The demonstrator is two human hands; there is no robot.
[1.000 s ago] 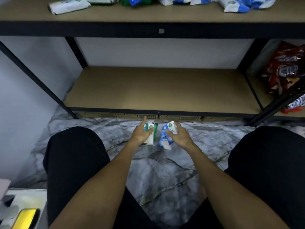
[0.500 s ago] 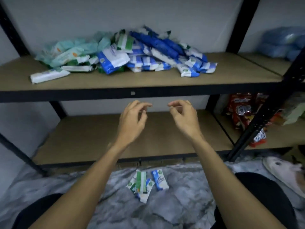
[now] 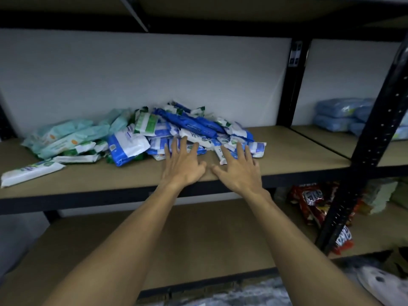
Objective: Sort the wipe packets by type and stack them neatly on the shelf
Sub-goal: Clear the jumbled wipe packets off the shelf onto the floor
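A mixed heap of wipe packets (image 3: 176, 129) lies on the middle shelf (image 3: 298, 155) against the white wall: blue-and-white ones in the centre, pale teal ones (image 3: 66, 138) at the left, a few green-and-white ones (image 3: 146, 123) on top. One white packet (image 3: 31, 173) lies apart near the shelf's left front. My left hand (image 3: 184, 166) and my right hand (image 3: 237, 171) reach side by side over the shelf's front edge, fingers spread and straight. Their fingertips are at the heap's front packets. Neither hand holds anything.
A black upright post (image 3: 373, 138) stands at the right. Beyond it are pale blue packs (image 3: 340, 115) on the neighbouring shelf and red snack bags (image 3: 313, 202) lower down. The lower shelf board (image 3: 198, 244) runs under my arms. Marbled floor shows at the bottom.
My hands let go of the packets on the floor, rose to the middle shelf and spread flat against the heap. The view tilted up, so the floor packets are out of sight.
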